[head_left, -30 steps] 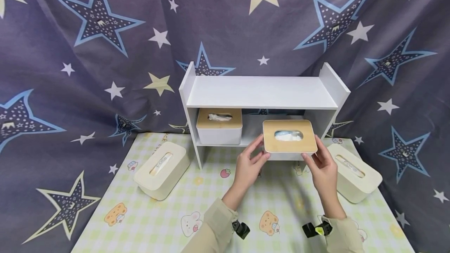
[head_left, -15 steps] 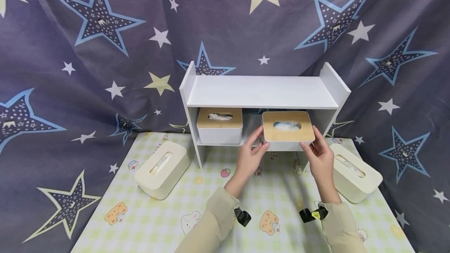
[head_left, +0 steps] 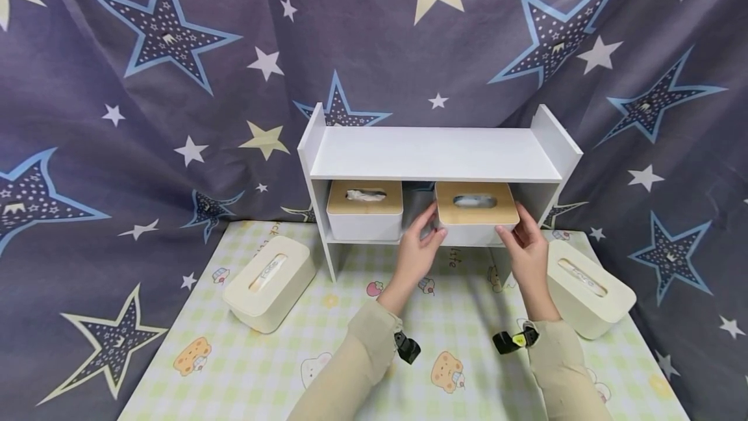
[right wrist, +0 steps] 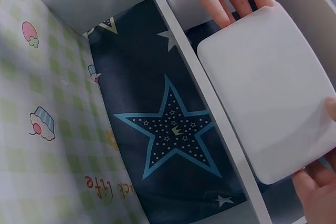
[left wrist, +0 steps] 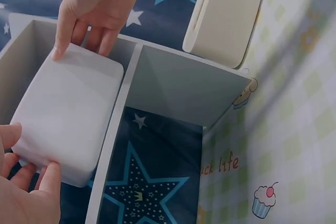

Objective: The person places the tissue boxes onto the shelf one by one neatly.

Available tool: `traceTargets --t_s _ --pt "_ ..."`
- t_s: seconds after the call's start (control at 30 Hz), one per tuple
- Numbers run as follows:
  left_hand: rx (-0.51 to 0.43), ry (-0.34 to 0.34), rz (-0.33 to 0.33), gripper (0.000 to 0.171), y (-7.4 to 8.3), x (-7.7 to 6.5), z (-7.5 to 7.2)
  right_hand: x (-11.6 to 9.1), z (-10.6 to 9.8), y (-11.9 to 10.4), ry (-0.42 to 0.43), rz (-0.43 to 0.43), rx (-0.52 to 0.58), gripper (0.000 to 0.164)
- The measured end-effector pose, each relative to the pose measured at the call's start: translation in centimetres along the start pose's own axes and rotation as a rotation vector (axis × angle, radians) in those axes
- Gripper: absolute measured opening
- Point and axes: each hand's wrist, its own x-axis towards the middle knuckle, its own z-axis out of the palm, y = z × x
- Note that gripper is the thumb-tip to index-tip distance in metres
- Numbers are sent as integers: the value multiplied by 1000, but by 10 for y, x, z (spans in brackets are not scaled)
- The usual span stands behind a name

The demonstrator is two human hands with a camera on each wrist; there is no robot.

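A white tissue box [head_left: 476,235] with a wooden lid and an oval slot stands at the right of the white shelf's [head_left: 435,153] middle level. My left hand [head_left: 416,258] holds its left side, thumb at the front and fingers along the side. On the opposite side my right hand [head_left: 527,265] grips it the same way. In the left wrist view the box's plain white face [left wrist: 68,111] lies between both hands, right at the shelf board's edge. A matching wood-lidded tissue box [head_left: 365,226], tissue showing in its slot, sits at the left of that level.
A cream tissue box [head_left: 277,294] lies angled on the checked tablecloth [head_left: 350,343] left of the shelf. Another cream tissue box [head_left: 590,294] stands to the right, close to my right hand. Behind the shelf hangs a dark star-patterned curtain [head_left: 374,38]. The shelf has raised side panels.
Both hands have moved the wood-lidded tissue box away from me, from in front of the shelf into its middle level. The other boxes have stayed put.
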Motion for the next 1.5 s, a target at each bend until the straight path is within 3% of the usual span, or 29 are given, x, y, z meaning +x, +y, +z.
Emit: traceTargets --t_s 0.63,0.83,1.17,1.5 --pt "13 -3 -4 58 -4 -1 -2 -7 3 7 -66 -20 45 63" --pt "-19 -33 -48 56 -9 -13 -7 -24 2 9 -96 -29 59 67" --pt "-28 -134 -56 50 -19 -37 -22 -53 -6 16 -105 -60 -53 65" --pt "-95 -218 9 49 -34 -52 -47 -75 -6 21 -121 -50 -23 64"
